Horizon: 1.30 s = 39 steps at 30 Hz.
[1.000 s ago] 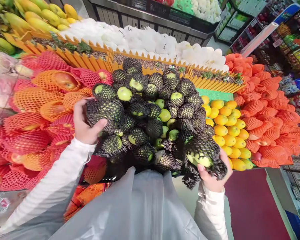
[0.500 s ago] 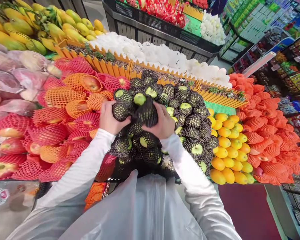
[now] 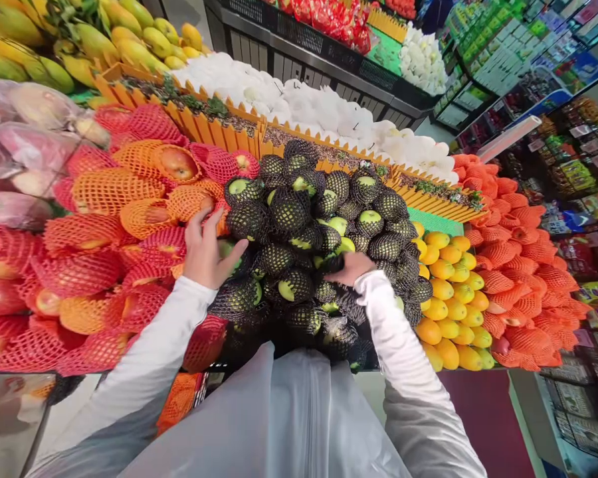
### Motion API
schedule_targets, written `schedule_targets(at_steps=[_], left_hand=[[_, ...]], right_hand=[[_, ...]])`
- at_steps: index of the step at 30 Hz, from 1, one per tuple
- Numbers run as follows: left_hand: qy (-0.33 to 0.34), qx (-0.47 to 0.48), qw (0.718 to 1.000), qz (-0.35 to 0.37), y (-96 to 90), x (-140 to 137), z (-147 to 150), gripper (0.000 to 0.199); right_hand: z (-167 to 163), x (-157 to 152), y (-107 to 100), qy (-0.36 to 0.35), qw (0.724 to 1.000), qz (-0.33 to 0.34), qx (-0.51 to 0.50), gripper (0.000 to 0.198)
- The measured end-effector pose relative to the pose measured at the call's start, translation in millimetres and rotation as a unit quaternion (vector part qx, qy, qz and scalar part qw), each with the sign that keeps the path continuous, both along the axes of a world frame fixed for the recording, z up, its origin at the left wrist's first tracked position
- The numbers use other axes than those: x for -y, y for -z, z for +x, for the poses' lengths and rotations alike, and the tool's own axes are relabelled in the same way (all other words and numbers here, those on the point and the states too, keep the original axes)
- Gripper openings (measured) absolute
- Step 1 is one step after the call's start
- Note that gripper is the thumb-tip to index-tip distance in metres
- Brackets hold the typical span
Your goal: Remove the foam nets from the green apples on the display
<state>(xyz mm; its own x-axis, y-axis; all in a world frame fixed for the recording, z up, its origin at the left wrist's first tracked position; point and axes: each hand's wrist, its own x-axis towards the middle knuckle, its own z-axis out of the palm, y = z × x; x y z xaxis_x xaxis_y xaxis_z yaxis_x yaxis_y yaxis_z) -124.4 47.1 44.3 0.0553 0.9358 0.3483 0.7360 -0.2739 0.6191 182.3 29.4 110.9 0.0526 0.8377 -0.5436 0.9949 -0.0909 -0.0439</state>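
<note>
My left hand (image 3: 204,255) is open at the left edge of a pile of green apples in black foam nets. Its fingers are spread, with the thumb beside a netted green apple (image 3: 248,221). My right hand (image 3: 353,267) reaches down into the right-middle of the pile, touching the fruit around a bright green apple (image 3: 345,245). Its fingertips are partly hidden among the nets, so its grip is unclear. Between the hands, a black-netted apple (image 3: 290,211) rests on top of the others.
Red apples in pink and orange nets (image 3: 90,265) lie to the left. Yellow fruit (image 3: 448,305) and red-netted fruit (image 3: 523,285) are stacked to the right. Behind the apples runs a low orange picket fence (image 3: 219,133), with white-wrapped fruit (image 3: 319,109) beyond it.
My right hand has let go of the black-netted apple on the pile and moved right and down. The left hand has come off a netted apple, moving slightly left with fingers opening.
</note>
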Motion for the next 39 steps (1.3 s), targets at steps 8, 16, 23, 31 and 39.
schedule_targets(at_steps=[8, 16, 23, 31, 39], left_hand=[[0.027, -0.044, 0.997, 0.063, -8.8, 34, -22, 0.06], [-0.005, -0.03, 0.997, 0.075, -2.3, 65, -49, 0.063], [-0.008, -0.058, 0.99, 0.13, 1.9, 80, -82, 0.072], [-0.004, -0.069, 0.99, 0.125, 3.5, 87, -94, 0.077], [0.006, -0.093, 0.991, 0.095, 11.0, 93, -106, 0.076]], right_hand=[[-24, 26, 55, -0.026, 0.998, -0.04, 0.037, 0.075], [-30, 39, 45, -0.028, 0.994, 0.031, 0.103, 0.078], [1, -34, -52, 0.068, 0.967, 0.227, 0.095, 0.077], [-25, -168, -28, -0.022, 0.96, 0.249, 0.127, 0.091], [-20, -178, -42, -0.091, 0.984, 0.129, 0.082, 0.123]])
